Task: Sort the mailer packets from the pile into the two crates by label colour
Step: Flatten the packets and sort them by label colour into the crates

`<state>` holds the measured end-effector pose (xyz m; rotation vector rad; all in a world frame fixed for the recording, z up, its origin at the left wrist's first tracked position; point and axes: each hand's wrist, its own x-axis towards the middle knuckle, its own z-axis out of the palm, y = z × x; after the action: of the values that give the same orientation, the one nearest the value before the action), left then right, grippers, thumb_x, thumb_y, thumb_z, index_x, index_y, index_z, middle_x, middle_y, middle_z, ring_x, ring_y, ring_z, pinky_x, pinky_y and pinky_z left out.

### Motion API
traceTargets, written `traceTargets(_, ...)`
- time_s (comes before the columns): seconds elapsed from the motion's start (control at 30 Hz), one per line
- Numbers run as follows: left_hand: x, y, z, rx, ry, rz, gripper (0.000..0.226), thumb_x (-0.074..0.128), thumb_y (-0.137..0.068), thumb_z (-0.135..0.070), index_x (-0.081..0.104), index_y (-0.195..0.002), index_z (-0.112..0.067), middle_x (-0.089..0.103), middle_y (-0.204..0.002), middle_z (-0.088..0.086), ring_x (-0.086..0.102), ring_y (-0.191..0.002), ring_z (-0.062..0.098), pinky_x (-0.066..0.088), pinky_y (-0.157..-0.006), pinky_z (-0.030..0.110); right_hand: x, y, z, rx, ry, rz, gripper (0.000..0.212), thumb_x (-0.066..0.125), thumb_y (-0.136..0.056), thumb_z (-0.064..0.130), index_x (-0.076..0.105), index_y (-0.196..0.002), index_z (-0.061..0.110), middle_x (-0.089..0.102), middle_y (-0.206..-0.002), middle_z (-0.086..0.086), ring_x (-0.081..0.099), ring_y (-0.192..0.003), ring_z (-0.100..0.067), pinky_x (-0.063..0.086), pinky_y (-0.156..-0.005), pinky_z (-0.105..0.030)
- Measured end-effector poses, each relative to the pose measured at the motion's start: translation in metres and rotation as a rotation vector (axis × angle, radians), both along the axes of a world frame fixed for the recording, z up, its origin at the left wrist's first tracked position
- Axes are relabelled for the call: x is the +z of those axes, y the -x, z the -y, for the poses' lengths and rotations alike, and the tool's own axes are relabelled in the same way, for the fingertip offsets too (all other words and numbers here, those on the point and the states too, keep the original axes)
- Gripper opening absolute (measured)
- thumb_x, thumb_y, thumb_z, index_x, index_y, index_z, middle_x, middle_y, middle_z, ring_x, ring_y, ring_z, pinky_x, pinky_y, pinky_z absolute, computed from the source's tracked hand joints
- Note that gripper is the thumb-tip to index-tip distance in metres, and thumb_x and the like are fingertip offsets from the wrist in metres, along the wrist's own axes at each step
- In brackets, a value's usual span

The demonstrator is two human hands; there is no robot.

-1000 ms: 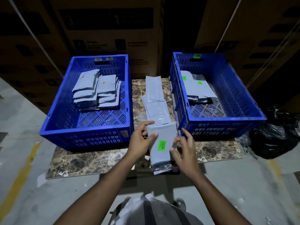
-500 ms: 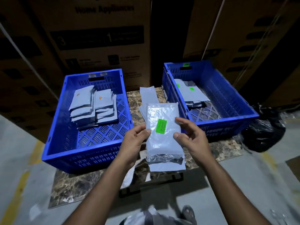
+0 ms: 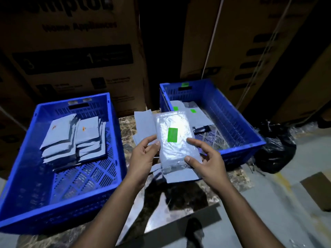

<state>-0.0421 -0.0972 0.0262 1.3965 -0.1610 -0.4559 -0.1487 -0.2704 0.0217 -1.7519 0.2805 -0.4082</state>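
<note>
Cartons (image 3: 75,56): stacked behind the work area, dark; print partly legible, not relevant.
Slab (image 3: 125,129): marble-look top carrying both crates and the pile.
L crate (image 3: 19,158): blue, holds two neat stacks of grey packets w/ orange marks.
R crate (image 3: 240,122): blue, green tag on far rim; grey packets w/ green labels lie inside.
Pile (image 3: 143,122): grey packets between the crates, partly under what I hold.
Held packet (image 3: 176,138): raised above pile, green label facing up, glare on wrap. Long axis runs away from me, leaning slightly left at far end.
My left hand (image 3: 143,154): thumb and fingers pinch packet's left edge.
My right hand (image 3: 206,158): thumb on near right corner, forefinger along right edge; fingers curl under, I judge, but underside hidden.
Key relation: R crate lies just right of and beyond packet; right hand is nearer it. Judgement: green goes right, so move is short carry rightward over near rim.
Risk: slick wrap may slip once left hand lets go.
</note>
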Motion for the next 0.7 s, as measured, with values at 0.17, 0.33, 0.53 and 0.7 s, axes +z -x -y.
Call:
traceTargets(0.17,-0.022,-0.043,0.067,0.019,-0.332,0.204,0.026,0.056,-0.101,-0.027,0.057,-0.126,-0.033,0.073,-0.11,-0.006,0.069,-0.099,0.014,0.056,-0.09,0.039,-0.004,-0.063,0.111,-0.161,0.15,0.02,0.044,0.075,-0.088,0.011,0.065,-0.123,0.036,0.062,-0.128,0.021,0.052,-0.123,0.006,0.044,-0.102,-0.02)
traceTargets(0.33,-0.042,-0.075,0.125,-0.089,-0.75,0.509,0.044,0.053,-0.101,-0.026,0.046,-0.144,-0.018,0.055,-0.141,0.003,0.052,-0.127,0.021,0.044,-0.103,0.036,-0.026,-0.153,0.216,-0.234,0.257,-0.185,0.047,0.071,-0.088,0.009,0.06,-0.132,0.021,0.059,-0.134,0.008,0.052,-0.128,-0.013,0.041,-0.101,-0.025)
traceTargets(0.53,-0.05,-0.102,0.161,-0.068,-0.968,0.574,0.051,0.051,-0.102,-0.018,0.038,-0.15,-0.008,0.034,-0.158,0.011,0.029,-0.146,0.027,0.022,-0.121,0.037,-0.067,-0.248,0.26,-0.168,0.26,-0.399,0.055,0.069,-0.089,0.008,0.044,-0.137,0.018,0.055,-0.139,-0.01,0.057,-0.119,-0.029,0.05,-0.093,-0.037)
traceTargets(0.7,-0.052,-0.108,0.166,-0.001,-0.987,0.574,0.052,0.055,-0.099,-0.017,0.04,-0.149,-0.011,0.04,-0.155,0.007,0.035,-0.142,0.025,0.026,-0.117,0.034,-0.101,-0.289,0.273,-0.13,0.297,-0.566,0.054,0.064,-0.091,0.011,0.048,-0.141,0.017,0.056,-0.138,-0.014,0.056,-0.121,-0.031,0.045,-0.091,-0.028)
